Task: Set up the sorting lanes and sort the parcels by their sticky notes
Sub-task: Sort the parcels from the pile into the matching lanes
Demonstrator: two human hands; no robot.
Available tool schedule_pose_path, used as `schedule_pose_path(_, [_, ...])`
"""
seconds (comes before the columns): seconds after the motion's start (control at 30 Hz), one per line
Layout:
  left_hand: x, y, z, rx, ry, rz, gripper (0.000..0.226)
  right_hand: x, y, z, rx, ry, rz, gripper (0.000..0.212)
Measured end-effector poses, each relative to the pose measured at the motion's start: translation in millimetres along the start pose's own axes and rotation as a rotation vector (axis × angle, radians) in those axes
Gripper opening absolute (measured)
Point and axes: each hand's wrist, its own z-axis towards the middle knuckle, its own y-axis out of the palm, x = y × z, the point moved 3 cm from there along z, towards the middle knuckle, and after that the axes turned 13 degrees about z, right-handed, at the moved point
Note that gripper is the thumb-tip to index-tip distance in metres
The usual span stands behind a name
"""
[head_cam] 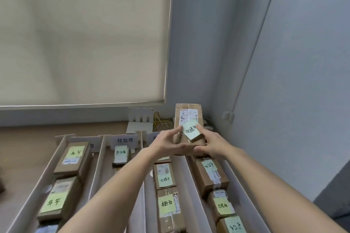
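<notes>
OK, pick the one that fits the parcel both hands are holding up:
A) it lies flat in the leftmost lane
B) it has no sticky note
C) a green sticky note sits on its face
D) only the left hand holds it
C: the held parcel carries a green sticky note on its face, with the left hand and right hand both gripping it above the lanes.

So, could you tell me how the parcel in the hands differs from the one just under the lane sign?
The held parcel is lifted clear of the lanes, gripped by the left hand and right hand; the small parcel lies flat in its lane. The held parcel looks larger. Its sticky note sits skewed, the small parcel's straight. Both are brown cardboard with a white label and a green note.
</notes>
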Motion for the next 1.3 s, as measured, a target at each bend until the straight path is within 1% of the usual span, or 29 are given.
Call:
schedule_pose_path(0.17, [-49,10,34,0.026,-0.079,-0.001,0.091,8,14,65,-0.085,-0.033,-0.026,0.1])
schedule_pose_path(0.37, [-100,33,66,-0.005,-0.148,0.023,0.098,38,50,129,-0.17,-0.02,-0.017,0.1])
schedule_pose_path(0.47, [-125,53,77,-0.015,-0.189,0.045,0.09,60,72,159,-0.222,-0.024,0.021,0.1])
schedule_pose_path(0.57, [-159,83,84,-0.032,-0.263,0.042,0.089,87,102,185,-0.295,-0.003,0.056,0.101])
schedule_pose_path(0.73, [-206,133,90,-0.093,-0.358,0.044,0.088,136,154,215,-0.394,0.043,0.135,0.104])
schedule_pose_path(0.9, [-246,173,96,-0.163,-0.433,0.037,0.092,169,196,235,-0.45,0.086,0.158,0.103])
schedule_pose_path(1.13, [-276,208,106,-0.175,-0.503,0.053,0.09,194,222,260,-0.488,0.094,0.131,0.102])
schedule_pose_path(1.3, [-284,222,105,-0.196,-0.543,0.031,0.094,203,235,259,-0.494,0.123,0.129,0.1])
